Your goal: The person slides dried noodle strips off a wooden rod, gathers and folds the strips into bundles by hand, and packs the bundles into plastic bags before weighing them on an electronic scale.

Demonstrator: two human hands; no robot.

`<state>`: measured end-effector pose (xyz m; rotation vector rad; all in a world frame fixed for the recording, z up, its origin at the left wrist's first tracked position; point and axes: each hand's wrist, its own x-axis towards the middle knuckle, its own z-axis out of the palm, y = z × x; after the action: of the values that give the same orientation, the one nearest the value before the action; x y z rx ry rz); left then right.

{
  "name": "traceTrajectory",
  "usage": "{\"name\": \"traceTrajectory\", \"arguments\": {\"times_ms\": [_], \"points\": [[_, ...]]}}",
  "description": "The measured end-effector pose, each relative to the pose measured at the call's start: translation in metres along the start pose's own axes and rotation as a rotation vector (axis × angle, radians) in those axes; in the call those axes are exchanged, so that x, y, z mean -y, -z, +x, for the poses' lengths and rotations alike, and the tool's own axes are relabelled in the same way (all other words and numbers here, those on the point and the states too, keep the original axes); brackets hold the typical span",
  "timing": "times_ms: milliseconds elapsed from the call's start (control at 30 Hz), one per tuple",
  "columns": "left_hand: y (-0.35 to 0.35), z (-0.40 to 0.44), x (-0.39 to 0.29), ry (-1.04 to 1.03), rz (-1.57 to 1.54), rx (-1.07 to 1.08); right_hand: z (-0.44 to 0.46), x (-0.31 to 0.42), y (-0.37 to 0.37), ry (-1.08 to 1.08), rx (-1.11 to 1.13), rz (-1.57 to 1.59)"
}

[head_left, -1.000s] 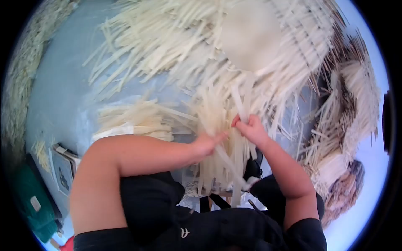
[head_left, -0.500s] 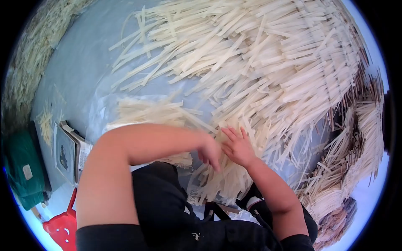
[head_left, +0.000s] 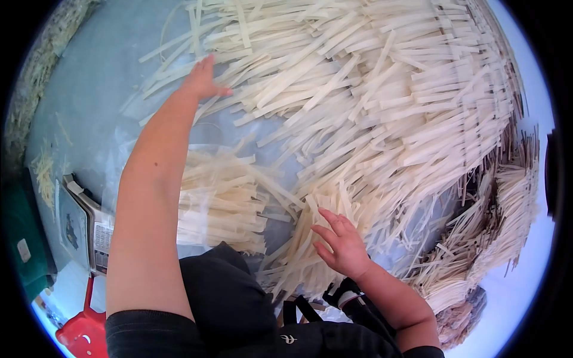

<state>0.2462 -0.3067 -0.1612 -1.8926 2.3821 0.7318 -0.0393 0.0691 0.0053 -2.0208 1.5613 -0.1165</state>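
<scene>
My left hand [head_left: 204,80] reaches out at the upper left, over the left edge of a wide spread of pale flat strips [head_left: 334,77]. Its fingers are apart and nothing shows in them. Close to my lap, my right hand [head_left: 343,244] has its fingers spread over a heap of similar strips [head_left: 304,262], and it holds nothing. Whether it touches them I cannot tell. Between my left forearm and that heap lies a neater bundle of strips [head_left: 224,209], partly under clear plastic.
A dark green item [head_left: 24,238] and a box-like thing with a picture [head_left: 73,221] are at the left. Below them is a red plastic object [head_left: 86,334]. Stacked strips with dark ends [head_left: 501,221] curve along the right.
My left arm has swung from beside my right hand to the upper left. My right hand has dropped a little, fingers spread. The strips held a second ago are no longer in my hands.
</scene>
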Motion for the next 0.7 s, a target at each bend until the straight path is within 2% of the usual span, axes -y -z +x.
{"name": "traceTrajectory", "arguments": {"times_ms": [33, 100, 133, 200, 233, 300, 433, 500, 533, 600, 667, 700], "points": [[0.007, -0.008, -0.007, 0.002, -0.005, 0.003, 0.003, 0.001, 0.000, -0.002, 0.005, -0.002], [0.022, -0.022, -0.019, 0.048, 0.316, 0.149, 0.008, 0.000, 0.000, -0.019, -0.008, 0.041], [0.019, -0.027, -0.019, 0.051, 0.322, 0.154, 0.011, -0.002, -0.001, -0.018, -0.006, 0.049], [0.013, -0.037, -0.013, -0.052, 0.405, 0.245, 0.018, -0.004, -0.005, -0.032, -0.017, 0.104], [0.006, -0.039, -0.003, -0.045, 0.411, 0.248, 0.021, -0.004, -0.007, -0.026, -0.015, 0.113], [0.000, -0.040, 0.015, -0.067, 0.178, 0.166, 0.027, -0.003, -0.007, -0.044, -0.028, 0.122], [0.000, -0.048, 0.028, -0.127, 0.343, 0.079, 0.034, -0.007, -0.011, -0.013, -0.031, 0.119], [-0.007, -0.047, 0.034, -0.087, 0.291, 0.257, 0.038, -0.010, -0.015, 0.008, -0.029, 0.126], [-0.008, -0.049, 0.049, -0.084, 0.287, 0.256, 0.040, -0.012, -0.017, 0.009, -0.025, 0.124], [-0.005, -0.051, 0.088, -0.085, 0.266, 0.094, 0.045, -0.019, -0.015, 0.021, -0.027, 0.127], [0.016, -0.052, 0.112, 0.228, 0.297, -0.075, 0.056, -0.032, -0.007, 0.021, -0.044, 0.103], [0.029, -0.054, 0.132, 0.262, 0.278, -0.155, 0.064, -0.040, -0.003, 0.029, -0.051, 0.088]]}}
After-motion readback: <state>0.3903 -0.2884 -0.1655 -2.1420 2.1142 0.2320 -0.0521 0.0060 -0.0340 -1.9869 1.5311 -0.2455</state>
